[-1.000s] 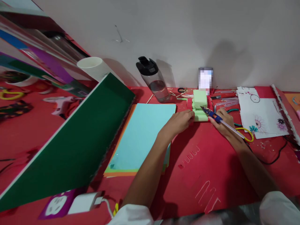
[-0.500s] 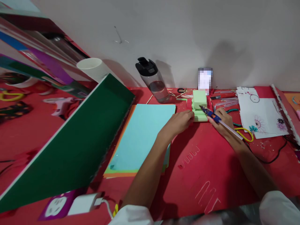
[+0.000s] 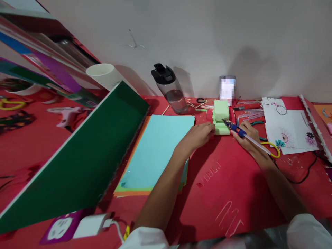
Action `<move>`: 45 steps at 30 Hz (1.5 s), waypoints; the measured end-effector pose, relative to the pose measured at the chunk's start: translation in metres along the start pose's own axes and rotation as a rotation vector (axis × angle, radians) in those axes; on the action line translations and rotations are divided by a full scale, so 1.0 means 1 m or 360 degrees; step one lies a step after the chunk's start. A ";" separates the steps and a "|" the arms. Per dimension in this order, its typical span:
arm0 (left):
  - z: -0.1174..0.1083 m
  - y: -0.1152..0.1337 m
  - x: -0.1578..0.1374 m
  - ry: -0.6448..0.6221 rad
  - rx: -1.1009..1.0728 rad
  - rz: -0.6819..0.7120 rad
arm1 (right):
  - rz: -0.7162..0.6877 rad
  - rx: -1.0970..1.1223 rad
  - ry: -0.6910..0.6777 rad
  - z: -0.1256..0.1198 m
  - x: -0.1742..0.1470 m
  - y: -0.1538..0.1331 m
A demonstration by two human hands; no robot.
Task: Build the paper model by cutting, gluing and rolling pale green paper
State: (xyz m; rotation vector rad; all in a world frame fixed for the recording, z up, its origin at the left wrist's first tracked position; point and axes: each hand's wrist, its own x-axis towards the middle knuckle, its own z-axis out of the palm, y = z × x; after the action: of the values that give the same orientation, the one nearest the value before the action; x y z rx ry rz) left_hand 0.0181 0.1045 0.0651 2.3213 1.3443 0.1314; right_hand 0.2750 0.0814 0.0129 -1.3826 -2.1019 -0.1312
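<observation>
My right hand (image 3: 247, 136) is closed around a slim blue pen-like tool (image 3: 238, 130) with a dark pointed tip and a long pale shaft slanting back over the wrist. Its tip touches or nearly touches the front of a pale green foam-like block piece (image 3: 221, 110), which has a box-shaped top and a rounded lower part. At that piece's lower left edge, my left hand (image 3: 201, 134) keeps its fingers together, gripping it; the fingertips are partly hidden. Beneath and beside the green piece, some red material shows.
A tilted green board (image 3: 85, 166), coloured paper sheets (image 3: 158, 148) and a water bottle (image 3: 173, 95) stand to the left. A lit phone (image 3: 227, 89) leans on the wall. Yellow-handled scissors (image 3: 275, 149), decorated white paper (image 3: 293, 128) and a black cable (image 3: 302, 180) lie right.
The tool and my right hand have shifted slightly right and down across the front of the green piece. My left hand stays in place.
</observation>
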 end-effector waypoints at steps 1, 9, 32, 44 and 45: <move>0.000 0.000 0.000 0.0002 0.0001 -0.0002 | -0.0010 0.0000 -0.0002 0.001 0.001 -0.001; 0.003 -0.003 0.001 0.0006 0.0003 0.0019 | -0.0062 -0.0040 0.0023 0.006 0.004 -0.007; 0.005 -0.005 0.003 0.0012 0.0024 0.0018 | -0.0015 0.0011 0.0000 0.005 0.003 -0.005; 0.003 -0.005 0.002 0.0003 0.0025 0.0002 | 0.0001 0.0097 -0.0038 -0.009 0.003 0.009; 0.003 -0.005 0.002 0.0004 0.0024 0.0004 | -0.0001 0.0105 -0.0037 -0.009 0.003 0.008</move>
State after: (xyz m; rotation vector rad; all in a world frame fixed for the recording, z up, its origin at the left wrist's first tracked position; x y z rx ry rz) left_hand 0.0164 0.1074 0.0597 2.3363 1.3478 0.1253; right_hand 0.2850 0.0838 0.0197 -1.3506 -2.1067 -0.0462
